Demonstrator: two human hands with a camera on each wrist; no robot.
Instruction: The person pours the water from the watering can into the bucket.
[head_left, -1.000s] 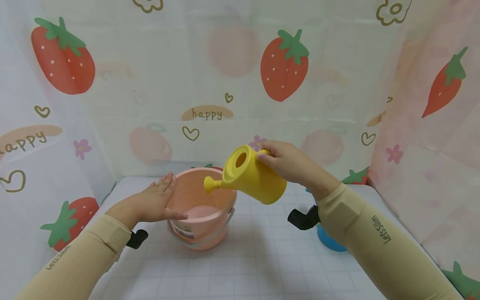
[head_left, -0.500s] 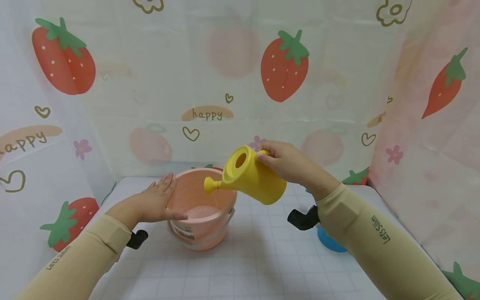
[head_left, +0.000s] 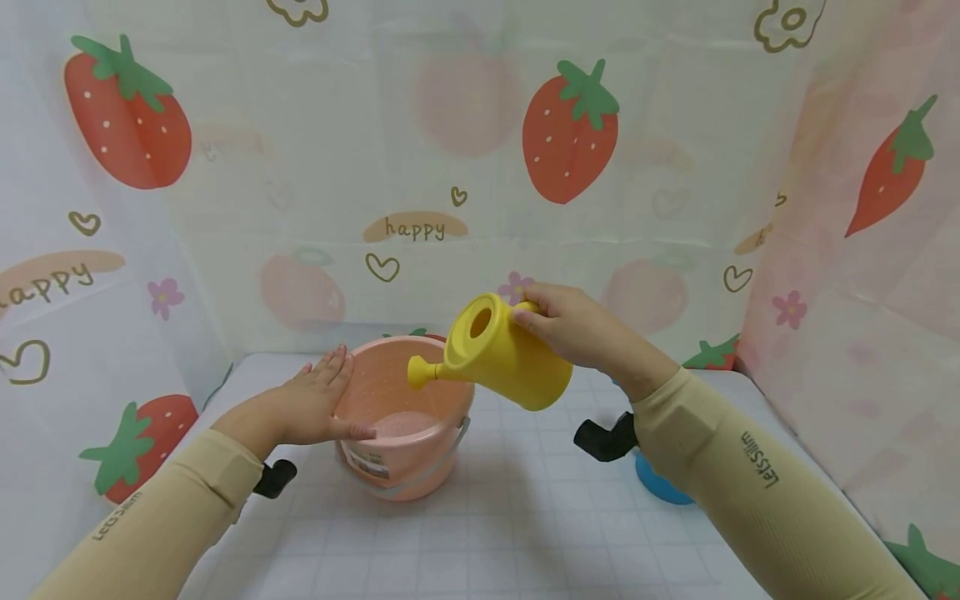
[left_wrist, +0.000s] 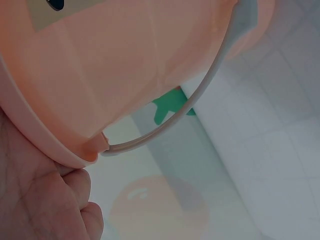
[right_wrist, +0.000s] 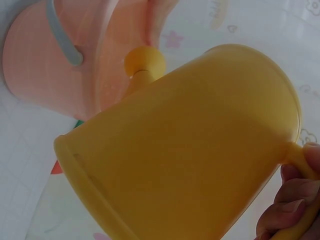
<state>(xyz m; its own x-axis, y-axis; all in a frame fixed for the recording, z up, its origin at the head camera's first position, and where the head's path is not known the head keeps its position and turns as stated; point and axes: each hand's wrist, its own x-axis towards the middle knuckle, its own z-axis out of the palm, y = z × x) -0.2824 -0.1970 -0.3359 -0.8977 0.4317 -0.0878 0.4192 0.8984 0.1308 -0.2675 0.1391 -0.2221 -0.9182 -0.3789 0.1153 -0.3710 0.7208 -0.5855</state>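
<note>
A yellow watering can (head_left: pixel 517 362) is tilted to the left in the head view, its round spout head (head_left: pixel 420 372) over the mouth of a pink bucket (head_left: pixel 408 467). My right hand (head_left: pixel 577 321) grips the can by its handle; the right wrist view shows curled fingers (right_wrist: pixel 285 215) round that handle. On the bucket's left rim rests my left hand (head_left: pixel 303 408), fingers straight and thumb over the near rim. The bucket stands upright with its grey bail handle (head_left: pixel 420 481) hanging down in front. In the left wrist view the palm (left_wrist: pixel 35 195) touches the rim.
A blue object (head_left: pixel 663 483) stands on the white gridded tabletop (head_left: pixel 510 533) at the right, mostly hidden behind the right forearm. Strawberry-printed cloth (head_left: pixel 300 167) encloses the back and both sides. Black wrist-camera mounts (head_left: pixel 606 437) jut out from both sleeves.
Both hands and the bucket stay in place. The watering can keeps its tilt, shifting at most very slightly.
</note>
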